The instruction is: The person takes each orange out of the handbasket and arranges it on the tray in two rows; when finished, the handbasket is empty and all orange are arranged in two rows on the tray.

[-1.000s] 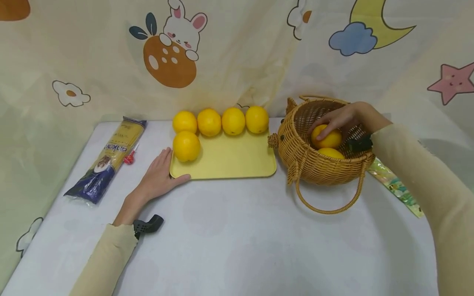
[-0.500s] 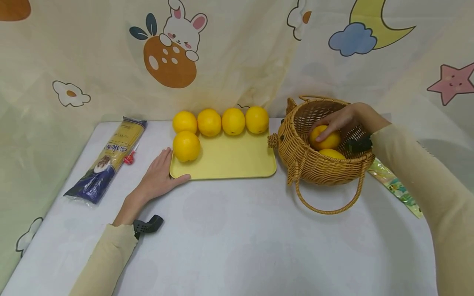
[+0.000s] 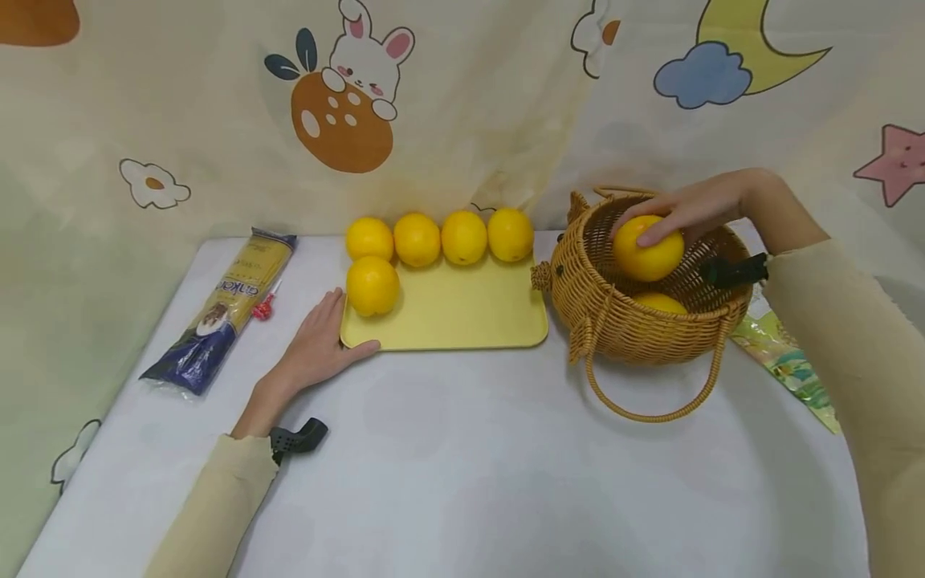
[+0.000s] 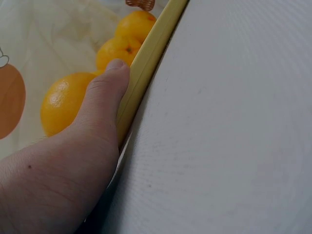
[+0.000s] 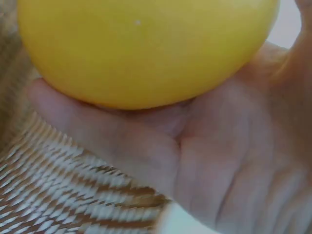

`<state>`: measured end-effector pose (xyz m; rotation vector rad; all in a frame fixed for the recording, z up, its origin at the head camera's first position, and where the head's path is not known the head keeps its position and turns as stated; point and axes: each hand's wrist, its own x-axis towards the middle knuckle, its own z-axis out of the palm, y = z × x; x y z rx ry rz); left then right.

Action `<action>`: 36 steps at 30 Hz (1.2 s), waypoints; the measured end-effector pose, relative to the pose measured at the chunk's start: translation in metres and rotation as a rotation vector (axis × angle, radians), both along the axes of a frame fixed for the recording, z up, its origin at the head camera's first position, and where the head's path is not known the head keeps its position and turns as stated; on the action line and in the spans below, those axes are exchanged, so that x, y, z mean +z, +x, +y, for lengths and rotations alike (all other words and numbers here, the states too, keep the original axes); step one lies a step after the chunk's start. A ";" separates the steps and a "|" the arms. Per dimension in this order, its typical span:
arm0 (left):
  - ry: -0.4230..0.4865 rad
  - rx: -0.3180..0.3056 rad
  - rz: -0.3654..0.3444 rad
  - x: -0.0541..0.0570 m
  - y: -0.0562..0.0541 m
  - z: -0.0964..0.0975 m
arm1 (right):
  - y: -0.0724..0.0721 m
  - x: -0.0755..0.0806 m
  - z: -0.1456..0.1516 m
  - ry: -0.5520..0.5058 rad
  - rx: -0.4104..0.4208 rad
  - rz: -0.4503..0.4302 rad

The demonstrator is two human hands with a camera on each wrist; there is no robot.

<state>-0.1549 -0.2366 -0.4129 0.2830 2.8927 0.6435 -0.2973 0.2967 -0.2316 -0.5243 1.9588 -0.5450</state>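
My right hand point(image 3: 697, 210) grips an orange point(image 3: 649, 255) with its fingers and thumb, at the mouth of a wicker basket point(image 3: 629, 333). In the right wrist view the orange point(image 5: 146, 53) fills the top, cradled by the hand. Another orange point(image 3: 661, 303) lies inside the basket, partly hidden by its rim. My left hand point(image 3: 314, 345) rests at the near left corner of a yellow tray point(image 3: 470, 317), fingers straight along its side. The left thumb point(image 4: 105, 95) lies on the tray's edge. Several oranges point(image 3: 464, 237) line the tray's back, with one more orange point(image 3: 372, 286) in front at the left.
A gold and blue packet point(image 3: 220, 313) lies at the left, with a small red-wrapped item point(image 3: 263, 307) beside it. Partly beneath the right arm lies a green patterned packet point(image 3: 788, 369). The basket's handle point(image 3: 654, 417) hangs forward onto the white table point(image 3: 462, 457).
My right hand has lifted the orange from deeper in the basket up to about rim height. The left hand stays at the tray corner; the head view has shifted slightly.
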 end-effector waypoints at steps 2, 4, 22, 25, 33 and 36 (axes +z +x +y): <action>-0.001 0.000 0.006 -0.001 -0.002 0.003 | 0.009 0.018 -0.003 -0.019 0.034 0.095; 0.001 0.004 0.013 -0.001 -0.003 0.004 | 0.016 0.031 -0.009 -0.055 0.059 0.213; 0.003 0.000 -0.016 -0.003 -0.002 0.000 | 0.011 0.031 -0.136 -0.419 -0.075 0.551; 0.009 -0.002 -0.018 -0.003 -0.001 0.000 | 0.007 0.022 -0.159 -0.504 -0.042 0.494; -0.004 -0.001 -0.009 -0.005 -0.002 0.000 | 0.001 0.003 -0.216 -0.559 0.098 0.427; -0.006 0.002 -0.009 -0.005 -0.003 -0.001 | 0.002 0.004 -0.238 -0.576 0.151 0.463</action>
